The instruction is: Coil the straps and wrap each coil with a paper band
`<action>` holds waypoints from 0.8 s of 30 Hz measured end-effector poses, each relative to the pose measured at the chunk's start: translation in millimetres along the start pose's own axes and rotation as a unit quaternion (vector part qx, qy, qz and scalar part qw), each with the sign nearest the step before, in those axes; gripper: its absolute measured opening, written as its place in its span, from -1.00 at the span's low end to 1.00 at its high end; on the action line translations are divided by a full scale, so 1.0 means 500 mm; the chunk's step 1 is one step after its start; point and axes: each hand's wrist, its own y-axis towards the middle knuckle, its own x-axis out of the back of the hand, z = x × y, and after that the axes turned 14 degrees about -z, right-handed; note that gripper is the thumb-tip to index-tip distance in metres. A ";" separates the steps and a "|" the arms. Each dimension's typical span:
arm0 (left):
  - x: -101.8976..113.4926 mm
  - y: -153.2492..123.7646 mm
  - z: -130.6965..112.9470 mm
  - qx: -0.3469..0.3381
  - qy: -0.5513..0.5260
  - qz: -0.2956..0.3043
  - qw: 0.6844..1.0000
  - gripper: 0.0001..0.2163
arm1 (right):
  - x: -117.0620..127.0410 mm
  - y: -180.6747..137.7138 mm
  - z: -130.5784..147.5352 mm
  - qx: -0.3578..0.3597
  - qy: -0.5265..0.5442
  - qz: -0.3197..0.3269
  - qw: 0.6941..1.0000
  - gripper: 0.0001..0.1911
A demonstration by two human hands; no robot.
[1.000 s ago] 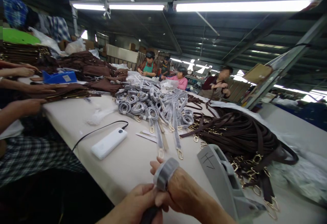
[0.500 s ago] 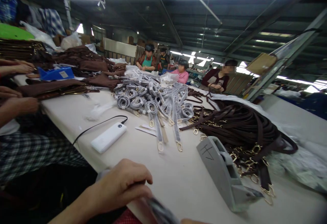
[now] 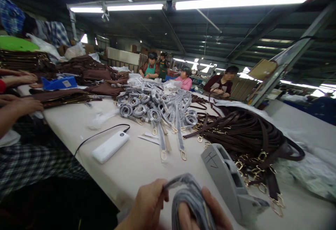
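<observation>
At the bottom edge, both my hands hold a grey wrapped strap wound into a coil. My left hand pinches its upper end between thumb and fingers. Around the coil itself my right hand is closed, with the thumb and a finger on either side. A grey tape dispenser stands on the white table just right of my hands. Further back lies a pile of wrapped grey straps with gold clips, and to the right a heap of dark brown straps.
A white power bank with a black cable lies left of centre. Other people's hands and brown bags are at the far left by a blue tray. Several workers sit at the far end. Crumpled plastic lies at right.
My hands dropped low, then came back up to the table's edge. The strap that was wound around my right fingers now shows as a fuller coil held between both hands.
</observation>
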 end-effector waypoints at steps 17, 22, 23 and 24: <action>-0.012 0.006 -0.042 0.466 -0.433 0.042 0.770 -0.69 | -0.061 0.115 -0.014 0.296 -0.155 0.011 0.942 -0.50; 0.006 0.027 -0.019 0.520 -0.481 0.041 0.704 -0.79 | -0.022 0.123 -0.012 0.319 -0.343 0.083 0.880 -0.37; 0.009 0.028 -0.013 0.521 -0.488 0.048 0.699 -0.80 | -0.017 0.123 -0.011 0.323 -0.372 0.100 0.865 -0.35; 0.012 0.028 -0.007 0.524 -0.493 0.060 0.692 -0.80 | -0.014 0.121 -0.009 0.332 -0.401 0.115 0.846 -0.32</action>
